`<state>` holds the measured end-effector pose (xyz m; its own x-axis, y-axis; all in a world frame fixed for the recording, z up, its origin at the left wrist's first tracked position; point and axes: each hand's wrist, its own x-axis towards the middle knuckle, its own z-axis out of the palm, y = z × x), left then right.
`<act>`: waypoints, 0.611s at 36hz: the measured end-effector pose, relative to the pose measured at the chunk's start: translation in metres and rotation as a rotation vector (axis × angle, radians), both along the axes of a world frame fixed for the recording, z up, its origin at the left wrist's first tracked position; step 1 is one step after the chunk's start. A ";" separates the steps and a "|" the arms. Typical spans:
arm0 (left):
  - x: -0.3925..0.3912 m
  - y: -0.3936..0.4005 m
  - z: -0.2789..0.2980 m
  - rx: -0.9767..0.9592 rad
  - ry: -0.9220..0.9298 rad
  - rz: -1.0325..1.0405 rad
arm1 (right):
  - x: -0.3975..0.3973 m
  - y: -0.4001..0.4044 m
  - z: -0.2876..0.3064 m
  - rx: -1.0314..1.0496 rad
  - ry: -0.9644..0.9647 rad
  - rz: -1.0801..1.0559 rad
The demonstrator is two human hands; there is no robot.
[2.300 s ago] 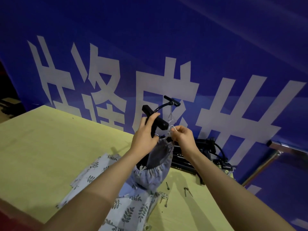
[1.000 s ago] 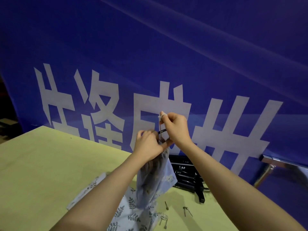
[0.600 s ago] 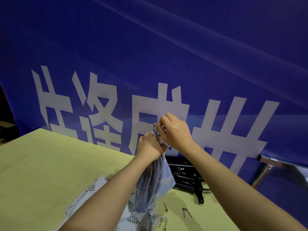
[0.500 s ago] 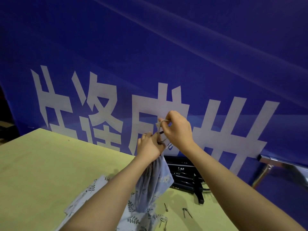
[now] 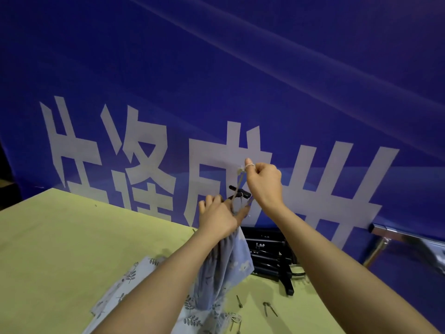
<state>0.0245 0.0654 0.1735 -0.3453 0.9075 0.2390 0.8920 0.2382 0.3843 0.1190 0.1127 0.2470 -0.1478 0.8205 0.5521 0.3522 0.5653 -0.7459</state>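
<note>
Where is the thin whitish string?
In the head view's middle, the thin whitish string stretches from the pale blue cloth bag in the left hand up to the right hand, looped round its forefinger.

The bag (image 5: 228,266), cord (image 5: 239,186) rising above it, hangs over the cloth (image 5: 120,288) on the table (image 5: 60,249); right, against the far banner (image 5: 216,92), a stack (image 5: 267,254), perhaps hangers; clips (image 5: 269,309) lie nearer.

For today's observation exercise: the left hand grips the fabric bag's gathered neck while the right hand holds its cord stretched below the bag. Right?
Not quite. In the head view the right hand holds the cord stretched up above the bag; the left hand does grip the neck.
</note>
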 end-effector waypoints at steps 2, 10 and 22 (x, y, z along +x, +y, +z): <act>0.000 0.000 -0.004 0.050 -0.004 0.016 | 0.002 -0.002 0.002 0.056 -0.107 0.005; 0.003 0.006 0.002 -0.063 -0.057 0.067 | -0.005 -0.014 0.003 0.220 -0.338 -0.036; 0.000 -0.001 -0.004 -0.013 -0.060 0.072 | -0.011 -0.015 0.003 -0.066 0.210 -0.084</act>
<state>0.0248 0.0649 0.1695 -0.4228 0.8829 0.2043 0.8481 0.3061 0.4325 0.1084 0.0980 0.2499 0.0350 0.8605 0.5082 0.2293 0.4880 -0.8422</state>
